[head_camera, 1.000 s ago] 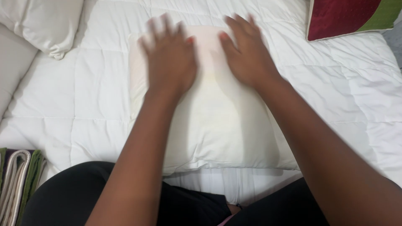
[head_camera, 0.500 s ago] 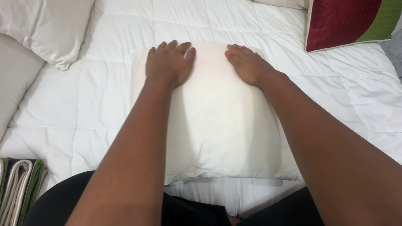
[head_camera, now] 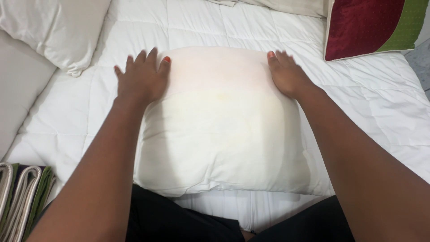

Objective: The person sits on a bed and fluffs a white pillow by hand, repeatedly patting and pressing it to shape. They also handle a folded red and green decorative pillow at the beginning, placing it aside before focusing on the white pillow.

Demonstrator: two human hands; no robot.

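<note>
Both the left hand (head_camera: 141, 80) and right hand (head_camera: 286, 74) are pressing flat, fingers spread, gripping nothing, on the white pillow (head_camera: 224, 130) between them; even, outward pressure would be smoothing it best.

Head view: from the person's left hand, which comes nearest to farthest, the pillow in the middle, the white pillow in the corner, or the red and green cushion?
1. Middle pillow, under the left hand.
2. White corner pillow, upper left.
3. Red and green cushion, far upper right.

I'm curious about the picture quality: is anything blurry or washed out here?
Head view: soft, even light; the white pillow looks slightly washed out, with faint shadow beneath its near edge; the right hand is a little motion-blurred at the fingers; the left hand is sharper.
</note>
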